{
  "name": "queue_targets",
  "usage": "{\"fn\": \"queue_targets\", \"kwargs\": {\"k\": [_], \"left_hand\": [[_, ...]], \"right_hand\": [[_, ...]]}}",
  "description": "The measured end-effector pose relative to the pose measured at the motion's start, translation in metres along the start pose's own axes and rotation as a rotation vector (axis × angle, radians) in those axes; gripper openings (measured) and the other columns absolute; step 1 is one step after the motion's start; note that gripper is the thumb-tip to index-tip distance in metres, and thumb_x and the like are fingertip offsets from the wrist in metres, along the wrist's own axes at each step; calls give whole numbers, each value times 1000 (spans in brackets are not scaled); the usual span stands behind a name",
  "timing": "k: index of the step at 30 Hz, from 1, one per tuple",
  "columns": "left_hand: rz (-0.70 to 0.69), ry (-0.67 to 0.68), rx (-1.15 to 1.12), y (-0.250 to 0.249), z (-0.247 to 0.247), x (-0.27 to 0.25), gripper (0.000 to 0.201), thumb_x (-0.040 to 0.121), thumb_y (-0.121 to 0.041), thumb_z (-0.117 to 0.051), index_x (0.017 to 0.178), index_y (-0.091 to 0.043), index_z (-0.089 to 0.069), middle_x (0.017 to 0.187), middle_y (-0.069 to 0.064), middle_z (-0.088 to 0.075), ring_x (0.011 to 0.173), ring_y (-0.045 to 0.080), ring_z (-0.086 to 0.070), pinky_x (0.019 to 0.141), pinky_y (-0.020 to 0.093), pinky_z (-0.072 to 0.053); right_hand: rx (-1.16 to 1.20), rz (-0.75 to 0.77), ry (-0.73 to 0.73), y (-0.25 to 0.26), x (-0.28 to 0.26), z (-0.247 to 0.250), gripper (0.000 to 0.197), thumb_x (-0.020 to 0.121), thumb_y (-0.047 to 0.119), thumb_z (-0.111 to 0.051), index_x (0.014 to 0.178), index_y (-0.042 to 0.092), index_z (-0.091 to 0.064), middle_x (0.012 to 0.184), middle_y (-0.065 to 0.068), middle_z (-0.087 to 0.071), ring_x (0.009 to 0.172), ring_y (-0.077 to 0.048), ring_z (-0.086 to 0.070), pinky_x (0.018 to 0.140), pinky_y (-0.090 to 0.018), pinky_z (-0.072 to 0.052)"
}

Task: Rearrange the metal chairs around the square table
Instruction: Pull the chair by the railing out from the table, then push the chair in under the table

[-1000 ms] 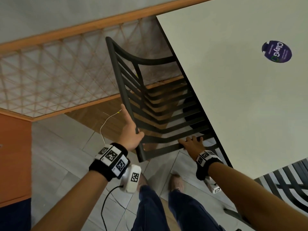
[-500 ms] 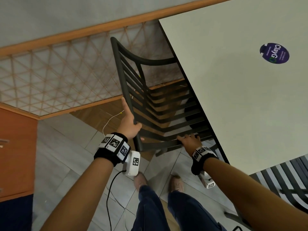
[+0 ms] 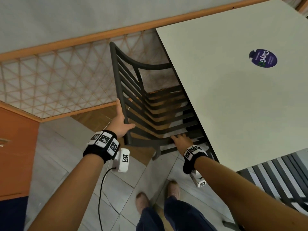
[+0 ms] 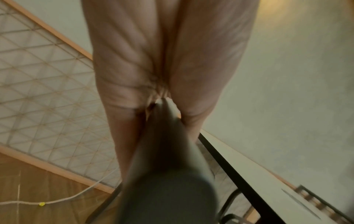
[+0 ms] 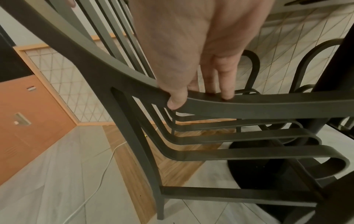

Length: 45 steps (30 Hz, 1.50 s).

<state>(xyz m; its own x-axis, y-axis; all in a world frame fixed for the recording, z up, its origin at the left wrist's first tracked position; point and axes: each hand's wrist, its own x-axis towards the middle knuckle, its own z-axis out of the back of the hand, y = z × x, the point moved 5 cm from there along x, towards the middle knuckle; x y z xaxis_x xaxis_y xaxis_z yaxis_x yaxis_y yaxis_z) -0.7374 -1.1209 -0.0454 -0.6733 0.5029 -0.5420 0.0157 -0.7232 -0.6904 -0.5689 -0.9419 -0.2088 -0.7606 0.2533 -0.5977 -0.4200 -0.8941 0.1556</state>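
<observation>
I had my right hand (image 3: 180, 140) on the dark grey slatted metal chair (image 3: 150, 104), fingers (image 5: 226, 78) lying over the curved rail of its frame and the thumb (image 5: 177, 97) curled under the rail's edge, a light pinching grip that I judged was there to steer, not to lift. Across the frame from that grip, my left hand (image 3: 120, 121) held the chair's straight side bar: the left wrist view showed the bar running up into the fork between thumb and palm (image 4: 153, 60), while from the head view the thumb pointed up along the bar and the fingers wrapped behind it out of sight. Two grips on two edges let me turn and slide the chair without it twisting, which I took to be the reason for the hold.

The chair stood tilted, seat slats partly tucked beneath the edge of the pale square bench (image 3: 233, 105) just right of my right-hand grip. I judged it midway through being set into place on that side. Behind that grip, a second slatted dark chair (image 3: 273, 180) showed at the bench's near corner. Beyond the left grip ran a white cable (image 3: 109, 123) on the floor, then a lattice panel (image 3: 50, 84) with a wooden frame. The cable lay close enough to the chair's legs that I thought it might snag.
</observation>
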Motion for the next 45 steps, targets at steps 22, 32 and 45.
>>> {"fn": "queue_targets", "kwargs": {"k": [22, 32, 45], "left_hand": [[196, 56, 68, 56, -194, -195, 65, 85, -10, -62, 143, -12, -34, 126, 19, -58, 110, 35, -57, 94, 43, -48], [139, 196, -131, -11, -353, -229, 26, 91, 2, -47, 112, -12, -51, 69, 7, -51, 54, 18, -45, 33, 16, -35], [507, 77, -279, -55, -564, -245, 19, 85, -18, -61, 91, -1, -53, 74, 14, -54, 79, 30, -52, 76, 37, -44]], "right_hand": [[351, -156, -161, -95, -306, -94, 36, 86, 9, -54, 121, 15, -59, 131, -10, -48, 117, -35, -54, 96, -43, -48], [399, -397, -409, -289, -437, -46, 24, 88, 16, -56, 108, 13, -68, 118, -13, -57, 108, -34, -59, 93, -41, -50], [546, -525, -332, -509, -491, -69, 22, 86, 15, -60, 105, 12, -68, 120, -15, -65, 112, -33, -59, 96, -38, -49]]}}
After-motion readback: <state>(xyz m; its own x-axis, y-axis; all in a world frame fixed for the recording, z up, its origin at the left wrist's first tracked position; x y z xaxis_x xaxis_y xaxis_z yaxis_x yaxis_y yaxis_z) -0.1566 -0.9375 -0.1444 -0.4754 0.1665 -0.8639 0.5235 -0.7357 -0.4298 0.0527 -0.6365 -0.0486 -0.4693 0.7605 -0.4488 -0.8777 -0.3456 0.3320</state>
